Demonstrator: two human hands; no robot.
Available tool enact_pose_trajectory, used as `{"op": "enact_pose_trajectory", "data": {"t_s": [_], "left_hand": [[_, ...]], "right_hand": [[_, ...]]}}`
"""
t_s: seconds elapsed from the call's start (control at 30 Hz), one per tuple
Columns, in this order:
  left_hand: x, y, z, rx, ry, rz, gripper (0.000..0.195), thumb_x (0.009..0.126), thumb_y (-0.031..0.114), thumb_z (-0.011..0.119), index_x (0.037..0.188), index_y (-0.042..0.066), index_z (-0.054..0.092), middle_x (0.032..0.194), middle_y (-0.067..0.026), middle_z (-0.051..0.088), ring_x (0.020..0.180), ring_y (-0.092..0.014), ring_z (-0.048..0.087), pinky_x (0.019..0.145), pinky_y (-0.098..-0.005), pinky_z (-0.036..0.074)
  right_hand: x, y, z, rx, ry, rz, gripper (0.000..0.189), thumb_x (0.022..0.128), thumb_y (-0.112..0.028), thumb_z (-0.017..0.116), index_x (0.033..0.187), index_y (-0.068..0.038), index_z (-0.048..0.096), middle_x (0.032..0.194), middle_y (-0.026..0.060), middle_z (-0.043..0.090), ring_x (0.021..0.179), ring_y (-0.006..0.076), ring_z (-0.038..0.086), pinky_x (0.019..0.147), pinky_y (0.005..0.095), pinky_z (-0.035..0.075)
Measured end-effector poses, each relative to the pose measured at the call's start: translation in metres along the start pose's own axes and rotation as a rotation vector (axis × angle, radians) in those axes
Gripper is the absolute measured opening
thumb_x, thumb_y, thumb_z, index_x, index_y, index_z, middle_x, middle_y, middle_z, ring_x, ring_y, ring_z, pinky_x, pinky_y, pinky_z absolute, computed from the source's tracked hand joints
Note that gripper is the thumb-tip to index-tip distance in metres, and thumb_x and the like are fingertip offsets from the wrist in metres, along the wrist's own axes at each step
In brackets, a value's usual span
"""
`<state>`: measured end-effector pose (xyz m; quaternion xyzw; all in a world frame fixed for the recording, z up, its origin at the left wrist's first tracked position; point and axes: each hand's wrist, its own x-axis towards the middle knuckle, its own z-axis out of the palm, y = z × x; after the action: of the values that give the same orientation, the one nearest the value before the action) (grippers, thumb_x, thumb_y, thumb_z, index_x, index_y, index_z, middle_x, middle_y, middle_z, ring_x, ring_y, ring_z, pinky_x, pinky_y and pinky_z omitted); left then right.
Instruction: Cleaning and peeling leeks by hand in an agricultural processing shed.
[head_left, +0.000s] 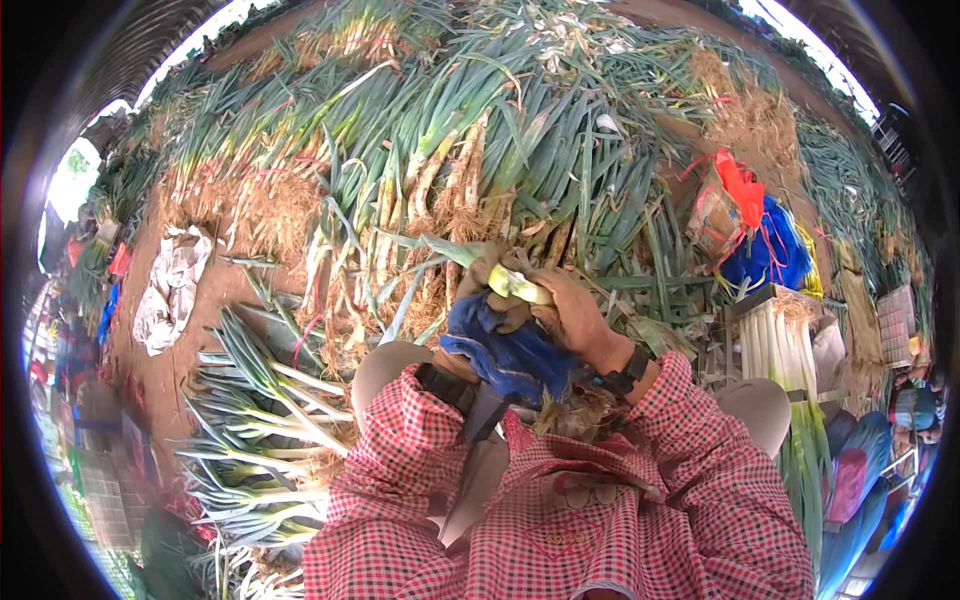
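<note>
My left hand (474, 279), in a dirty dark glove, grips a long green onion (517, 287) by its pale green shank. The leaves point up and to the left. My right hand (581, 311) looks bare and is closed around the whitish lower end, where most of the root end is hidden. Below both hands hangs a crumpled blue cloth (510, 346), touching the left one. Peeled green onions with white shanks (304, 416) lie in a pile left of my knee. Unpeeled green onions (450, 176) with brown roots are heaped in front of me.
Right of my knee, a bundle of trimmed white onions (776, 341) sits in a stand. Behind it are a blue sack (772, 247) and a red plastic bag (739, 187). A whitish sack (172, 289) lies on the brown ground at left. Loose peelings (667, 337) lie beside my right arm.
</note>
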<state>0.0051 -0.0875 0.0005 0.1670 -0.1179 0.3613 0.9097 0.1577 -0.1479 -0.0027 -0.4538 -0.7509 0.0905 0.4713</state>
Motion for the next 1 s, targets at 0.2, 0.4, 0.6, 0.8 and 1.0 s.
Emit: {"op": "enact_pose_trajectory", "data": {"t_s": [0.2, 0.4, 0.6, 0.8, 1.0], "left_hand": [[-0.001, 0.073, -0.022, 0.087, 0.029, 0.059, 0.034, 0.098, 0.042, 0.041, 0.085, 0.014, 0.054, 0.067, 0.0002, 0.051, 0.045, -0.01, 0.044, 0.033, -0.0208, 0.033], [-0.008, 0.058, -0.001, 0.382, 0.171, 0.059, 0.027, 0.093, 0.035, 0.05, 0.089, 0.009, 0.055, 0.078, -0.0058, 0.054, 0.048, -0.011, 0.045, 0.038, -0.0245, 0.035], [-0.021, 0.008, 0.012, 1.374, 0.683, -0.417, 0.027, 0.081, 0.027, 0.062, 0.097, 0.005, 0.063, 0.081, -0.0086, 0.063, 0.067, -0.016, 0.056, 0.058, -0.0317, 0.045], [-0.043, -0.025, 0.02, 1.357, 0.466, -0.417, 0.032, 0.074, 0.022, 0.07, 0.101, 0.003, 0.067, 0.081, -0.008, 0.067, 0.076, -0.015, 0.061, 0.067, -0.034, 0.049], [-0.041, -0.051, -0.01, 1.772, 0.53, -0.562, 0.043, 0.074, 0.029, 0.066, 0.107, 0.001, 0.061, 0.092, -0.0169, 0.066, 0.084, -0.031, 0.064, 0.073, -0.0386, 0.051]], "right_hand": [[-0.087, 0.062, -0.025, -0.165, -0.286, 0.458, 0.035, 0.083, -0.012, 0.061, 0.116, -0.005, 0.052, 0.098, 0.0174, 0.061, 0.09, 0.0359, 0.057, 0.075, 0.0439, 0.045], [-0.08, 0.081, -0.073, -0.478, 0.129, 0.275, 0.03, 0.075, -0.005, 0.061, 0.105, -0.005, 0.06, 0.096, 0.0154, 0.062, 0.09, 0.0351, 0.056, 0.079, 0.0458, 0.042], [-0.105, 0.15, -0.131, -0.782, 0.087, 0.171, 0.016, 0.076, -0.009, 0.06, 0.088, -0.006, 0.069, 0.083, 0.0133, 0.066, 0.078, 0.0328, 0.062, 0.073, 0.0411, 0.049], [-0.252, 0.282, -0.259, -0.889, 0.072, 0.763, 0.029, 0.078, -0.016, 0.063, 0.099, 0.004, 0.061, 0.087, 0.0214, 0.065, 0.081, 0.0353, 0.062, 0.072, 0.0405, 0.048], [-0.212, 0.289, -0.251, -1.097, -0.106, 0.591, 0.036, 0.08, -0.032, 0.066, 0.089, 0.003, 0.064, 0.092, 0.021, 0.064, 0.077, 0.0344, 0.062, 0.069, 0.0407, 0.05]]}}
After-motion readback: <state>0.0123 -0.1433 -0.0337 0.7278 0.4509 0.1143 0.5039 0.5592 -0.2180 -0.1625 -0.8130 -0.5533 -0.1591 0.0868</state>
